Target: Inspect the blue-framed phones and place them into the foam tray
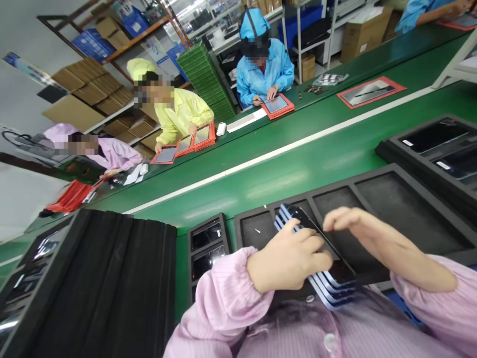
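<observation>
My left hand (292,256) is wrapped over a stack of several phones (341,272) with dark glossy faces and light-blue edges. The stack leans at a slant close to my body, above a black foam tray (406,204) with wide compartments. Just right of the stack, my right hand (350,221) hovers with loosely bent fingers. Nothing shows in it, and its fingertips come near the top phone's edge; whether they touch is unclear. My palm hides the middle of the stack.
Stacked black foam trays (122,268) rise at left. A smaller tray (206,243) and a right-hand tray (436,144) hold dark-screened devices. Beyond the green bench (253,179), co-workers handle panels on red mats (279,107). Another red mat (370,93) lies at far right.
</observation>
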Demonstrator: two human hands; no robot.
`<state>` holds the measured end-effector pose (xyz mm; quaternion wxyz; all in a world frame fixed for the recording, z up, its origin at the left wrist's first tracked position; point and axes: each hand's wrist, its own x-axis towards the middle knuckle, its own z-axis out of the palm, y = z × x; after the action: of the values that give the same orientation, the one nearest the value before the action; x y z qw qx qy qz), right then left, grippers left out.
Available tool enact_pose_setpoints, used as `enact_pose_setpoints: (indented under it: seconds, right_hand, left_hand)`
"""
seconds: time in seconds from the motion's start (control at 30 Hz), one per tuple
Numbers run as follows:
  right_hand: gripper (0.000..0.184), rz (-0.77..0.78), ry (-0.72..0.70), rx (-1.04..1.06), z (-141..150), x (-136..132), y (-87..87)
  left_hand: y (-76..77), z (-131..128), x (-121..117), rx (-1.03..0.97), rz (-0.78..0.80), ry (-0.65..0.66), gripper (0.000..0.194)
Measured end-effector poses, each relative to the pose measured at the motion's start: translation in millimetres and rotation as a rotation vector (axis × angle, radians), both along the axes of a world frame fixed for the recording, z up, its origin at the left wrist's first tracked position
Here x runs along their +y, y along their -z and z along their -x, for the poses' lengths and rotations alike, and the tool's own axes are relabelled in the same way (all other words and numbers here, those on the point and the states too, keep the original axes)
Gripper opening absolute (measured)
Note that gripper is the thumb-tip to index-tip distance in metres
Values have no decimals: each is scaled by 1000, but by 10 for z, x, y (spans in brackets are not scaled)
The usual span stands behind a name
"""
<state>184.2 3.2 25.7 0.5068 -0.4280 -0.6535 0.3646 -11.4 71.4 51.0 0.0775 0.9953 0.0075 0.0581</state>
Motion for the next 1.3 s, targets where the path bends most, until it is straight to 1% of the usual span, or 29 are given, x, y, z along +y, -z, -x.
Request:
enact_pose_setpoints:
  seconds: [0.03,0.07,0.1,0.17,0.2,0.27,0.3,0.33,0.37,0.4,0.47,0.5,0.53,0.57,0.6,0.67,0.77,0.8,0.9,0.97,1.03,1.13,1.23,1.3]
  right_hand:
    - [43,99,71,23,8,80,16]
    - [40,214,111,44,34,172,43]
    - [42,325,130,52,73,269,78]
    - [52,482,146,27,165,460,163]
    - [56,525,130,24,209,542,206]
    - [56,572,87,38,277,666,284]
    - [54,584,71,51,301,706,315]
    - [51,600,57,64,318,732,341]
    - [48,616,47,77,330,748,361]
    - [47,628,41,90,336,756,376]
    - [45,645,40,111,340,755,392]
    - [45,651,40,119,339,751,394]
    - [45,656,39,126,337,746,395]
    - [46,661,37,132,336,740,396]
    - [46,664,36,136,335,734,397]
    - [46,664,40,142,333,725,402]
    - [45,654,73,151,329,721,421]
    - [45,653,82,154,327,722,428]
    - [46,667,74,157,314,727,438]
    - [46,684,50,158,299,727,432]
    - [48,698,33,157,271,721,418]
    - [50,699,-32,172,201,700,390]
    - [50,705,-139,188,130,687,365]
    - [53,725,-172,171,110,689,358]
  left_hand:
    - [-2,-50,-7,65,-74,24,12]
    - [14,-93,-18,102,-132,36,11]
    - [40,-124,-30,109,-178,31,13]
    - [99,-143,-57,74,-245,5,16]
    - [125,-130,-68,50,-268,-9,14]
    - [176,-67,-71,-10,-286,-63,12]
    - [212,-27,-60,-47,-276,-107,13]
    - [260,14,-39,-92,-239,-179,17]
    - [324,50,-11,-151,-158,-293,23]
    - [403,76,22,-237,0,-443,28]
    - [590,88,87,-445,453,-761,35]
    - [684,72,110,-541,672,-886,37]
    - [767,42,121,-615,842,-964,38]
    - [836,1,121,-660,943,-1002,39]
    - [886,-49,112,-690,992,-1018,41]
    - [933,-157,80,-758,1082,-1041,44]
    - [913,-286,61,-864,1276,-1098,51]
    - [896,-309,70,-881,1315,-1117,49]
    - [836,-314,122,-878,1338,-1128,34]
    - [799,-277,159,-859,1355,-1092,27]
    - [772,-225,189,-835,1397,-1039,27]
    - [755,-139,225,-801,1491,-945,33]
    - [759,-64,253,-755,1642,-795,44]
    - [763,-34,265,-734,1709,-735,46]
